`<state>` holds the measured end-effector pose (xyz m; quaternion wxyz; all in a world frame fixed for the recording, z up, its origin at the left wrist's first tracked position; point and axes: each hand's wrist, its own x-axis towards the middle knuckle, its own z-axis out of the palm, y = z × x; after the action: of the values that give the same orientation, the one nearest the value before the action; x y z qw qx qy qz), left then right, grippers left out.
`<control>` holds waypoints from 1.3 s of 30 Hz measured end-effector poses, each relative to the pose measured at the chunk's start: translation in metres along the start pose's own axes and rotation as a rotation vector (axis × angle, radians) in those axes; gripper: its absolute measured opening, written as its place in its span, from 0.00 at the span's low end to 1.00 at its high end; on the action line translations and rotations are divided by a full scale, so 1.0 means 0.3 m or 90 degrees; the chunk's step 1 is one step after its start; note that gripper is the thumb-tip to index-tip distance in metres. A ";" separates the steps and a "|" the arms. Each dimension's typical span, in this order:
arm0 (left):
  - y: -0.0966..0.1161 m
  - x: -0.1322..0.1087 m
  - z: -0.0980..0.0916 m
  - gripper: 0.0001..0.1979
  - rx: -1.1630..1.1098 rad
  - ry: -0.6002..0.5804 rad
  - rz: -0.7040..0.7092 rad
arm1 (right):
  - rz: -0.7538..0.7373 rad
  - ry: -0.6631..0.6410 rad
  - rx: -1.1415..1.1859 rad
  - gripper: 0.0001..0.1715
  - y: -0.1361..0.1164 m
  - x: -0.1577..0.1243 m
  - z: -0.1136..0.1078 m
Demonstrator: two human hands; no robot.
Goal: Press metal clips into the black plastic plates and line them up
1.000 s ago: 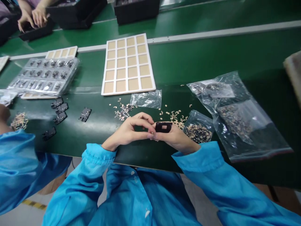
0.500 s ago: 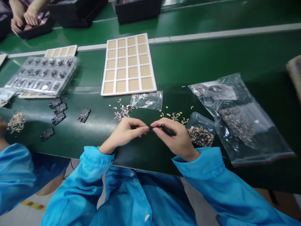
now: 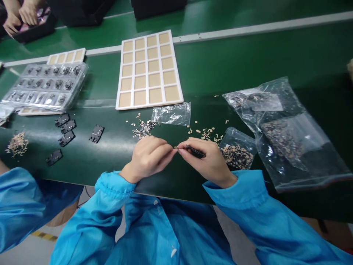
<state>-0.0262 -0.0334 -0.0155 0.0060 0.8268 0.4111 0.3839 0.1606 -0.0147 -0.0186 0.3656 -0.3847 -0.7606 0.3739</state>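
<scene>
Our right hand [image 3: 206,160] pinches a thin black plastic part [image 3: 195,151] edge-on between thumb and fingers, above the dark green bench mat [image 3: 116,162]. Our left hand [image 3: 147,156] has its fingertips [image 3: 168,149] pressed together on a tiny speck, can't tell what, almost meeting the right hand. Loose tan flakes [image 3: 206,134] and a clear plastic zip bag [image 3: 237,141] of flakes sit just beyond.

Left hand [image 3: 149,158] and right hand [image 3: 206,160] curl inward; fingertips nearly touching.

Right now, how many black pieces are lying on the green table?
5: four black pieces grouped at left, one lone black piece to their right. Some may be hidden.
</scene>
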 end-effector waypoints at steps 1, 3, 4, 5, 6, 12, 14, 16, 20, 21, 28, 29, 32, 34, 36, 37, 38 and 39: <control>0.003 -0.003 0.003 0.05 0.044 0.011 0.055 | -0.002 0.006 -0.001 0.07 0.001 0.000 0.001; 0.008 -0.005 0.010 0.03 0.083 0.017 0.110 | -0.028 0.022 -0.011 0.07 0.004 0.000 0.003; 0.009 -0.005 0.013 0.03 0.089 0.024 0.114 | -0.051 0.032 -0.020 0.07 0.007 -0.001 0.005; 0.010 -0.005 0.016 0.02 0.089 0.032 0.112 | -0.078 0.044 -0.034 0.07 0.010 -0.002 0.006; 0.010 -0.004 0.019 0.02 0.086 0.040 0.109 | -0.106 0.054 -0.051 0.07 0.012 -0.003 0.008; 0.007 -0.007 0.027 0.02 0.066 0.039 0.093 | -0.228 0.071 -0.197 0.05 0.019 -0.010 0.006; 0.006 -0.008 0.029 0.03 0.067 0.039 0.096 | -0.252 0.074 -0.228 0.05 0.018 -0.009 0.006; 0.006 -0.009 0.030 0.03 0.074 0.037 0.104 | -0.269 0.078 -0.246 0.05 0.016 -0.009 0.009; 0.002 -0.008 0.018 0.03 0.070 0.034 0.108 | -0.273 0.077 -0.251 0.05 0.013 -0.007 0.007; 0.000 -0.007 0.013 0.03 0.059 0.037 0.092 | -0.266 0.080 -0.244 0.05 0.010 -0.006 0.001; -0.006 0.014 0.081 0.08 -0.008 -0.037 -0.022 | -0.117 0.319 -0.144 0.08 0.006 0.018 -0.089; -0.003 0.019 0.108 0.11 -0.005 -0.068 -0.015 | -0.094 0.358 -0.126 0.08 0.011 0.019 -0.096; 0.004 0.032 0.182 0.17 0.008 -0.151 -0.004 | -0.019 0.395 -0.065 0.07 0.026 0.019 -0.100; 0.001 0.036 0.207 0.14 -0.003 -0.185 -0.014 | 0.013 0.383 -0.050 0.07 0.032 0.018 -0.094; -0.008 0.039 0.208 0.15 -0.037 -0.185 -0.049 | 0.021 0.362 -0.057 0.07 0.032 0.019 -0.089; -0.013 0.040 0.201 0.16 -0.065 -0.164 -0.075 | 0.021 0.342 -0.063 0.07 0.030 0.021 -0.087; -0.017 0.043 0.190 0.16 -0.101 -0.134 -0.097 | 0.020 0.310 -0.068 0.07 0.029 0.023 -0.086; -0.020 0.046 0.175 0.17 -0.144 -0.100 -0.112 | 0.017 0.270 -0.075 0.07 0.027 0.026 -0.085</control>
<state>0.0084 -0.0039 -0.0459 0.1648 0.8090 0.4346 0.3597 0.1812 0.0027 -0.0120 0.4898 -0.4853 -0.6819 0.2443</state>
